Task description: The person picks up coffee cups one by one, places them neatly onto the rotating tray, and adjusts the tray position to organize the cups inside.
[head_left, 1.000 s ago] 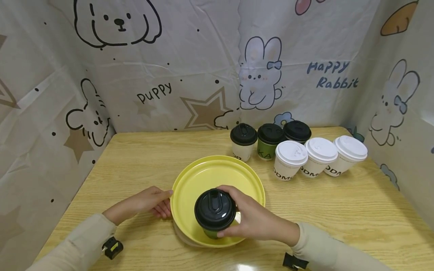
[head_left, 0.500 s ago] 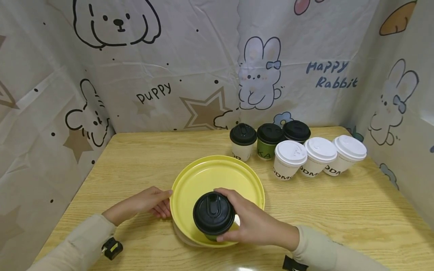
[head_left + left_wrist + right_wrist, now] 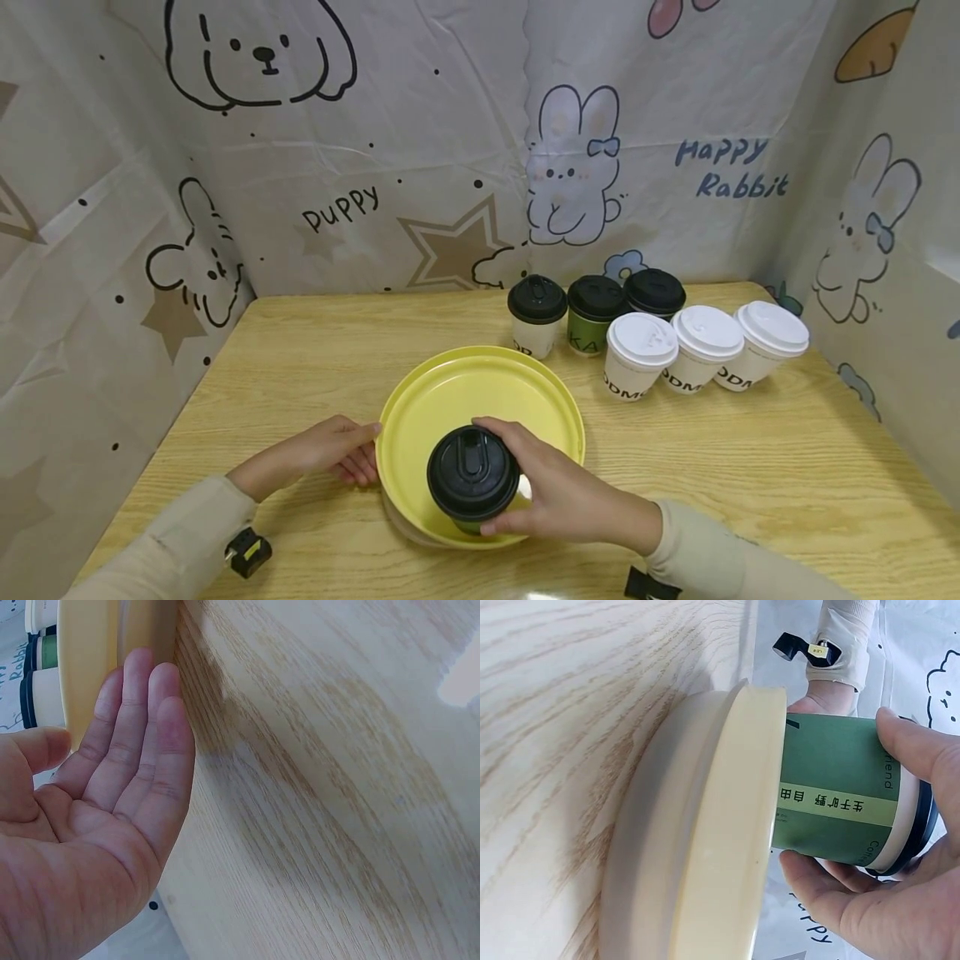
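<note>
The right hand [image 3: 566, 492] grasps the cup [image 3: 832, 750] from its right side, thumb on one side of the body and fingers on the other, just below the black lid [image 3: 472, 471]. The cup is upright over the near part of the yellow tray [image 3: 480, 392]; its foot is hidden behind the rim in the right wrist view, so I cannot tell whether it touches the tray. A green wrap with a pale yellow band of lettering covers the body. The left hand [image 3: 330, 450] is at the tray's left edge, not clenched — its thumb meets the rim, and its other fingers lie fairly straight beside the tray's side. A pale base [image 3: 649, 840] sits under the tray on the wood-grain table [image 3: 292, 333]. Beyond the tray, towards the back right, stand three black-lidded cups [image 3: 534, 333], the middle one green, and in front of them to the right three white-lidded cups [image 3: 637, 358] close together. Behind the table hangs a printed cloth [image 3: 420, 108] — puppies, rabbits, stars and lettering. Both sleeves [image 3: 172, 533] are pale, with a small black device [image 3: 247, 552] at each wrist.
</note>
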Available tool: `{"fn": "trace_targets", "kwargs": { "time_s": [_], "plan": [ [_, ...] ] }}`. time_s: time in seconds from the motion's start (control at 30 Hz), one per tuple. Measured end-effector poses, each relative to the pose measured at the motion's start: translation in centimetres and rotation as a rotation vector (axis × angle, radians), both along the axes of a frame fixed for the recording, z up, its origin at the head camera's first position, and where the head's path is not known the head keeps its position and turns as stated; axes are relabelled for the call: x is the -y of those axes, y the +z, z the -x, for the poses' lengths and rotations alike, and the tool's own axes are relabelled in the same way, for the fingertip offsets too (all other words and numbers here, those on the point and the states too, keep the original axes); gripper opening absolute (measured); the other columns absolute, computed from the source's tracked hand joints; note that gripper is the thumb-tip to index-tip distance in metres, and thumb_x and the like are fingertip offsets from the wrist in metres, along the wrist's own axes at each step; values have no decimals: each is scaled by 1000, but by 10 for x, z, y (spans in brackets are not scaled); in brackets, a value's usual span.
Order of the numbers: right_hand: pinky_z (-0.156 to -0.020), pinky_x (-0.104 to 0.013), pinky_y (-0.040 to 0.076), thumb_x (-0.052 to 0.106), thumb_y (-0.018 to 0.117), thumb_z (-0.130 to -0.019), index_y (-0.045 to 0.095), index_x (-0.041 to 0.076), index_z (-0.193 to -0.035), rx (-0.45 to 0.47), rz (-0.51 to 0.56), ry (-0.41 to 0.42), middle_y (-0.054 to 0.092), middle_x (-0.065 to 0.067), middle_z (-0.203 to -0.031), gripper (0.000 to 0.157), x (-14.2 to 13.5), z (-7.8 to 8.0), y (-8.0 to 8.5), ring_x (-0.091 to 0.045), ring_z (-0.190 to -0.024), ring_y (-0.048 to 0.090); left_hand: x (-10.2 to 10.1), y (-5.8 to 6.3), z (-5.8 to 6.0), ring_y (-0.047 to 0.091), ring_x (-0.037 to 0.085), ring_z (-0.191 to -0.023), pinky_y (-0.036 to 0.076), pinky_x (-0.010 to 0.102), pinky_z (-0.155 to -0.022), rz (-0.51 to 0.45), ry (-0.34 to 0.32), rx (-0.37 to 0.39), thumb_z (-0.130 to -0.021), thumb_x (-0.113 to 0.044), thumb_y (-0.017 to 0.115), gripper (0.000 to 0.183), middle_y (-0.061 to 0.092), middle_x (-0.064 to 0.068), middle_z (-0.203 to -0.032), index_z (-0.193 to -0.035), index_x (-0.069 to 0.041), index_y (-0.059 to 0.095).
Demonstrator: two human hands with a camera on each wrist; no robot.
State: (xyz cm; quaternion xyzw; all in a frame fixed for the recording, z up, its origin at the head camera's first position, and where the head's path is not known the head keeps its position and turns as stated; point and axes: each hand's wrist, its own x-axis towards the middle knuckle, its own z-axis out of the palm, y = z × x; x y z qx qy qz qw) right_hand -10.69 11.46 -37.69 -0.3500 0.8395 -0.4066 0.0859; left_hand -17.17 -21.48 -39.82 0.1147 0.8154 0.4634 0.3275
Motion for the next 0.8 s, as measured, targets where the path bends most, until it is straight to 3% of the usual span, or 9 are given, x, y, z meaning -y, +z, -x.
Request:
{"fn": "trace_targets", "kwargs": {
  "time_s": [0.27, 0.43, 0.63, 0.8],
  "plan": [
    [-110, -46, 32, 46, 81, -71, 4, 36, -152, 63, -90, 23, 25, -1, -155, 112, -11, 1, 3, -18, -139, 30, 1, 0, -2, 67, 16, -67, 56, 31, -63, -5, 10, 0, -104, -33, 36, 52, 70, 10, -77, -86, 4, 68],
    [-109, -49, 32, 40, 79, -77, 10, 26, -154, -79, -203, 22, 22, -7, -156, 105, -36, 6, 4, -24, -142, 26, 0, 0, -3, 67, 18, -66, 56, 31, -62, -9, 11, -3, -104, -32, 36, 51, 70, 10, -76, -84, 3, 66],
    [-109, -52, 31, 43, 68, -87, 25, 10, -152, -270, -345, -72, 23, -16, -156, 85, -69, 14, -5, -34, -143, 21, 0, -1, -2, 68, 18, -67, 56, 32, -62, -14, 9, -2, -104, -33, 36, 51, 71, 10, -76, -84, 3, 66],
    [-110, -54, 27, 54, 58, -89, 27, 2, -149, -319, -430, -62, 20, -19, -156, 85, -85, 19, -18, -37, -143, 18, 0, -2, -3, 68, 18, -68, 57, 34, -63, -15, 5, 4, -104, -34, 36, 51, 70, 10, -77, -84, 3, 66]
  ]
}}
